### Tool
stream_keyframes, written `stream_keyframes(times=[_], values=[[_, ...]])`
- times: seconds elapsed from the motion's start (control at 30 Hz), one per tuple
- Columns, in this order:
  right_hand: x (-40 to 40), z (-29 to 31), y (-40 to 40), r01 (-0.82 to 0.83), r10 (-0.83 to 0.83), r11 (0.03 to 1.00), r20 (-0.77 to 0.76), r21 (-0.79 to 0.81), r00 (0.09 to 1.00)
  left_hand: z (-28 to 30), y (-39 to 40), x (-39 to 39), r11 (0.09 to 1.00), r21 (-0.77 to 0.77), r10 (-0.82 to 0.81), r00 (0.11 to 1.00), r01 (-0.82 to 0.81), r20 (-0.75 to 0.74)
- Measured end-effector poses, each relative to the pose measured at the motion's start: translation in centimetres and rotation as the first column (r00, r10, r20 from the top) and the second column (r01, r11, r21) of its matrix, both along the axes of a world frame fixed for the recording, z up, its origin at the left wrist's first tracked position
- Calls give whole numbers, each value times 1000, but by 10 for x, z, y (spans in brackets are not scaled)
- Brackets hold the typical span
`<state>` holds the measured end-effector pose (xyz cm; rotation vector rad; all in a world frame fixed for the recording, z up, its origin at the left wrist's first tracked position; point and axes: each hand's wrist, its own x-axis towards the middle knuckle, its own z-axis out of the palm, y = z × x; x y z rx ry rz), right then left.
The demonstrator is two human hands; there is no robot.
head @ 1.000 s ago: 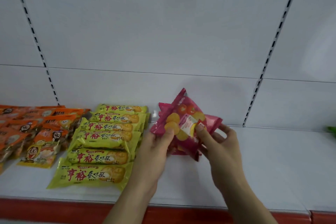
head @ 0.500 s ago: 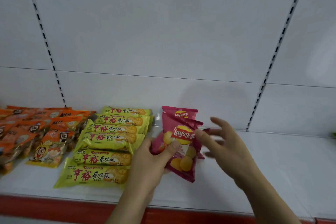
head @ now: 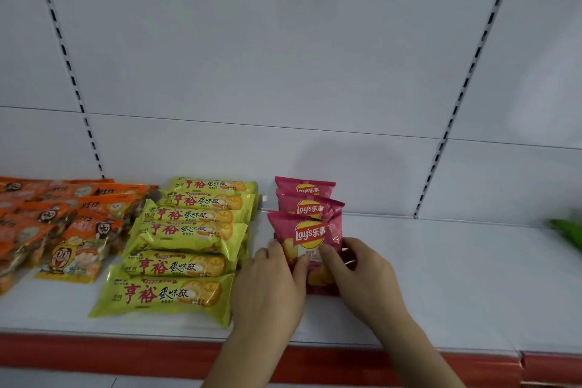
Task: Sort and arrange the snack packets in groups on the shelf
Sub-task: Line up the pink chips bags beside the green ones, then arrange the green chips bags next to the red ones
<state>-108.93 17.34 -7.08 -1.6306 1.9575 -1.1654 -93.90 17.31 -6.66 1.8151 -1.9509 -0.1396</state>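
Observation:
Three pink Lay's chip packets lie in a row running front to back on the white shelf [head: 441, 287]. The front pink packet [head: 310, 238] overlaps the middle one [head: 310, 207], with the rear packet [head: 305, 186] behind. My left hand [head: 271, 290] holds the front packet's left edge, thumb on its face. My right hand [head: 359, 274] grips its right side, thumb on top. To the left lie several yellow-green biscuit packets [head: 185, 239] stacked in a column, and several orange packets [head: 53, 220] at the far left.
The shelf's red front strip [head: 94, 353] runs along the bottom. A green packet [head: 567, 230] shows at the right edge. Slotted uprights [head: 456, 104] run up the white back panel. Bare shelf surface lies right of the pink packets.
The pink packet I held up in both hands has come down flat on the shelf in front of the other pink packets. My right hand, briefly off it, now grips its right side.

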Motion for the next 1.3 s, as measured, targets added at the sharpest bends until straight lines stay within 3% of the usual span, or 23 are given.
stream_keyframes(times=[0.17,0.23,0.33,0.43,0.57,0.83,1.07,1.3], values=[[-5,-3,6,51,-48,998,-109,26,993,-2,6,-3,998,-60,-3,997,-2,-83],[-9,-2,12,82,-80,997,-153,9,985,-4,8,-6,985,-174,-11,996,-5,-91],[-17,-1,27,101,-114,993,-309,-57,944,0,11,-13,936,-351,-55,994,19,-91],[-34,-3,40,109,-157,986,-493,-124,856,5,16,-28,919,-390,-92,993,58,-69],[-74,-3,58,111,-134,991,-577,-75,806,6,27,-67,923,-360,-156,987,138,-21],[-214,7,120,129,-139,990,-574,-59,807,11,63,-205,921,-292,-263,964,258,24],[-364,8,166,267,-231,963,-607,-33,760,13,89,-356,894,-172,-409,910,414,60],[-468,10,159,380,-302,925,-570,21,765,10,71,-460,843,-41,-525,837,536,152]])
